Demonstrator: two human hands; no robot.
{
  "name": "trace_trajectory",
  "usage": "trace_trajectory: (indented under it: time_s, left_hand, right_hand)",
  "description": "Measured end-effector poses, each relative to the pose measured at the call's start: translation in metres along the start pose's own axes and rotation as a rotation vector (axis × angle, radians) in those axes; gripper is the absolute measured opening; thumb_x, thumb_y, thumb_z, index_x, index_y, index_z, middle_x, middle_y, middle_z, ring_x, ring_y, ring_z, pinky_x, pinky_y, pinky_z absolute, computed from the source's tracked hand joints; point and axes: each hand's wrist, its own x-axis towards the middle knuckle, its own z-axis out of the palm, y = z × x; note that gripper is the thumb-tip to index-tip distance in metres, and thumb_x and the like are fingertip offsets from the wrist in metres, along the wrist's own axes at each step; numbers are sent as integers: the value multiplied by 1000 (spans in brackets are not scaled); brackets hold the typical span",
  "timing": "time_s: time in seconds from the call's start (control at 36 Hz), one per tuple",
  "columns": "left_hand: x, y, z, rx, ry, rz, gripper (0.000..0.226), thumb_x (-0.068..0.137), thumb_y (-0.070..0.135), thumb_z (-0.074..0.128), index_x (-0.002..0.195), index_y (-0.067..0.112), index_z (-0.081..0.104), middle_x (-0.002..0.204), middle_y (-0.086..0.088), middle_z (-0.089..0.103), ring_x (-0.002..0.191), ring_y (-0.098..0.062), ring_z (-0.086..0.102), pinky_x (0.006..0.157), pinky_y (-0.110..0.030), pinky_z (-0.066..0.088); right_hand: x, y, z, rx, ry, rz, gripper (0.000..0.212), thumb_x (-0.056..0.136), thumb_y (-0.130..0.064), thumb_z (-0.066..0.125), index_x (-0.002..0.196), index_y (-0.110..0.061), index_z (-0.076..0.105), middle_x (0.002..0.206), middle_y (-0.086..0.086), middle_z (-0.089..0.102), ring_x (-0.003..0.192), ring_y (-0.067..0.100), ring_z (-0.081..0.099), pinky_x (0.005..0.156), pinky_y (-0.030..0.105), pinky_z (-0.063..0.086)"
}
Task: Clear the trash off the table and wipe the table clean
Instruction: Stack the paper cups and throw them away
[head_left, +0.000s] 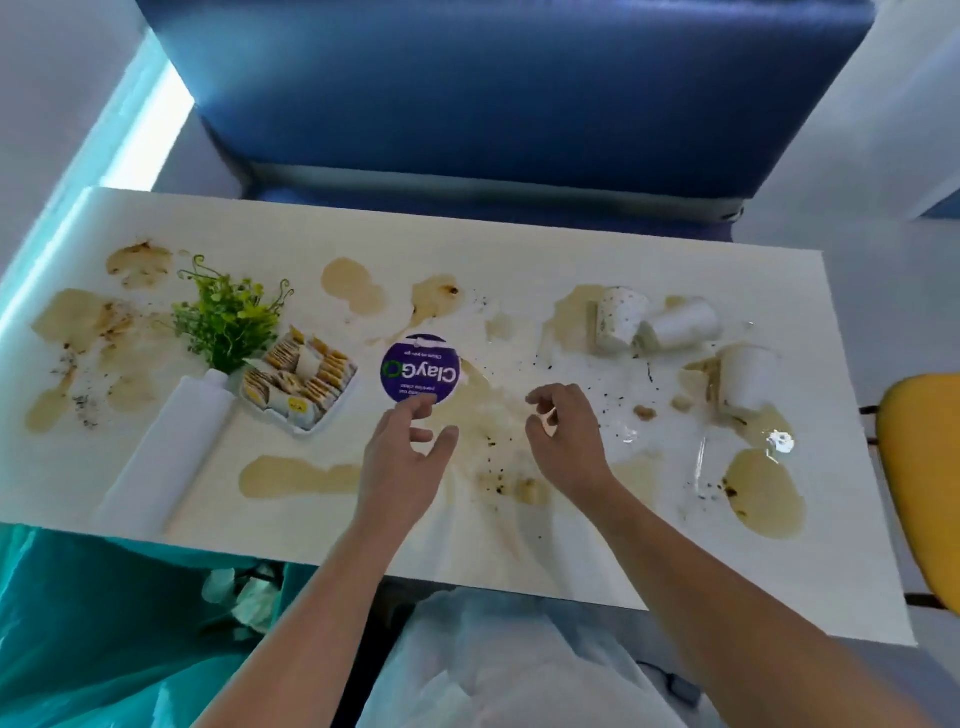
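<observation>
Both hands hovered over mid-table (519, 244). Left hand (402, 457) was wide and empty, fingertips at the near edge of the purple disc (421, 370). Right hand (563, 441) was loosely curled; whether it pinched a scrap could not be told. Three cups (680, 325) lay tipped over, right of and beyond the hands, the middle one's axis along the table. Right hand was nearer. The green bag (78, 623) hung at near left.

White table (519, 249) bears spills (763, 493), toppled cups (621, 319), vase (171, 447), sachet tray (298, 382)
</observation>
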Motion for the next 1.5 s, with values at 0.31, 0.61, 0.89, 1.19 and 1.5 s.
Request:
trace_trajectory:
  time_s: [0.31,0.61,0.89,1.19,1.5]
  left_hand:
    - [7,58,91,-19,-171,1,41,93,37,74,128,44,54,117,24,62,100,-3,65,76,-29,60]
    - [13,86,138,14,-225,-5,42,92,38,74,130,41,56,117,21,63,98,-2,66,64,-10,47]
    - [9,85,153,61,-280,-6,43,92,37,74,131,40,56,117,20,63,99,-3,64,83,-29,57]
    - [9,84,163,93,-290,-8,34,94,34,72,127,36,60,112,16,64,88,1,64,76,-26,56]
    - [18,94,179,16,-304,-111,15,97,30,68,110,37,71,102,14,73,85,-2,72,69,-28,53]
  right_hand:
    - [23,89,-92,-229,41,165,36,93,-13,62,129,-14,62,124,5,53,118,25,41,100,33,38]
    - [33,136,-113,-638,74,97,16,85,-17,73,100,-10,74,101,11,61,95,38,51,73,44,50]
    - [36,147,-110,-618,135,77,10,80,-7,75,89,-10,71,93,7,57,89,34,49,65,38,43]
    - [24,123,-99,-241,55,123,6,97,-21,65,99,-19,69,95,-8,63,95,18,53,83,32,46]
    - [7,89,-90,184,77,51,14,96,-15,69,111,-16,70,98,-9,68,86,4,62,75,9,44]
